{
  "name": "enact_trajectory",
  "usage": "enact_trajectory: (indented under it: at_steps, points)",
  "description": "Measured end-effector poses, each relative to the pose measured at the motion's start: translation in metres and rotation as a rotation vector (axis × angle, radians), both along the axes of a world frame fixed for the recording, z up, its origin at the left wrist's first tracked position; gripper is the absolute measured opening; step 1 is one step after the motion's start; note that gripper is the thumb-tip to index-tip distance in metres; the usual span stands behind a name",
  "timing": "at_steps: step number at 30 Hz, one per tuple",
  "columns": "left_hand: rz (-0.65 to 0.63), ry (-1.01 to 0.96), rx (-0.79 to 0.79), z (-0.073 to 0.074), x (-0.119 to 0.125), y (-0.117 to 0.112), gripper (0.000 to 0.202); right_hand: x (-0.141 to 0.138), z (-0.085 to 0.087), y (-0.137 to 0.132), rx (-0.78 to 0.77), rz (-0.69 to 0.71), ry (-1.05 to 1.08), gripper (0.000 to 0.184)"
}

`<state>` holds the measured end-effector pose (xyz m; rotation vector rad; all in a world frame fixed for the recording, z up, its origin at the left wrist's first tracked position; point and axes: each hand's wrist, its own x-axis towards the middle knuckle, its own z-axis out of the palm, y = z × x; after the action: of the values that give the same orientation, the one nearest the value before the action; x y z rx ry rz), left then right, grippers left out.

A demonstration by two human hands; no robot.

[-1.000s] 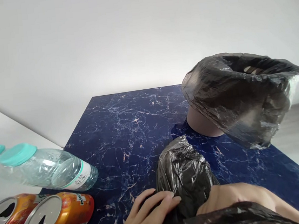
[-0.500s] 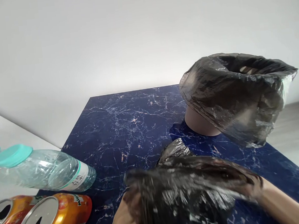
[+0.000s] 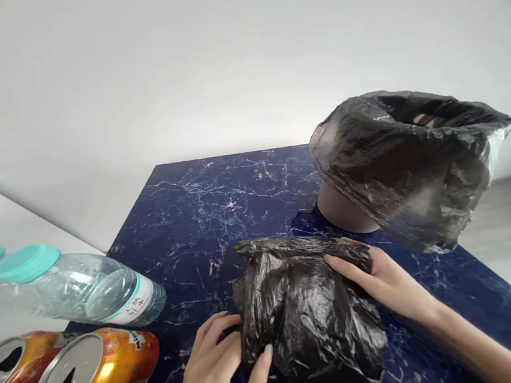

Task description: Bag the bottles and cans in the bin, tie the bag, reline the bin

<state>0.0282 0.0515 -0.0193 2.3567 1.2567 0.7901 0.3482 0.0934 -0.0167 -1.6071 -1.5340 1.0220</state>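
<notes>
A crumpled black plastic bag [image 3: 312, 312] lies at the front of the table, its far edge folded into a band. My left hand [image 3: 222, 363] grips the bag's near left side, thumb on top and fingers curled round the edge. At the far right corner my right hand [image 3: 382, 281] pinches the folded band, its thumb on top and the other fingers hidden beneath. Behind the bag, to the right, stands a bin [image 3: 345, 207] lined with another black plastic bag [image 3: 399, 183] that hangs over its rim.
On the left stand two clear plastic bottles with turquoise caps, the nearer bottle [image 3: 124, 288] bearing a white label. Two opened orange drink cans, the nearer can [image 3: 105, 368] among them, are in front. The dark blue marbled table [image 3: 211, 202] meets a white wall [image 3: 207, 69].
The bag was blurred and draped over both hands; now it lies flatter, with its far edge folded. Both hands have come into sight, holding its left and right sides.
</notes>
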Motion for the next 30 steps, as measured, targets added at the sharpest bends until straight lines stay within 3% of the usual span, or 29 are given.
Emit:
enact_trajectory:
  at_steps: [8, 10, 12, 14, 17, 21, 23, 26, 30]
  points:
    - [0.129, 0.062, 0.089, -0.012, -0.002, -0.001, 0.02, -0.003, -0.014, 0.003, 0.119, -0.091, -0.267, 0.029]
    - [0.158, 0.07, 0.107, -0.013, -0.001, -0.002, 0.006, -0.003, -0.018, 0.004, 0.21, -0.159, -0.274, 0.028]
    - [0.162, 0.058, 0.153, -0.012, 0.002, -0.004, 0.028, -0.005, -0.017, 0.002, 0.368, -0.189, -0.283, 0.035]
    - [0.128, 0.043, 0.216, -0.01, 0.004, -0.005, 0.046, -0.009, -0.012, -0.004, 0.574, -0.149, -0.303, 0.042]
    - [0.039, 0.068, 0.276, -0.008, 0.006, -0.005, 0.051, -0.021, 0.003, -0.019, 0.773, 0.062, -0.344, 0.052]
    - [-0.07, 0.224, 0.329, -0.01, 0.007, -0.001, 0.054, -0.044, 0.018, -0.036, 0.731, 0.464, -0.525, 0.074]
    - [-0.112, 0.327, 0.36, -0.013, 0.007, 0.001, 0.059, -0.057, 0.016, -0.04, 0.703, 0.585, -0.651, 0.09]
    - [-0.167, 0.44, 0.443, -0.018, 0.006, 0.002, 0.064, -0.077, 0.004, -0.043, 0.688, 0.584, -0.769, 0.096]
    - [-0.174, 0.531, 0.491, -0.024, 0.003, 0.0, 0.062, -0.093, -0.016, -0.046, 0.653, 0.419, -0.837, 0.095]
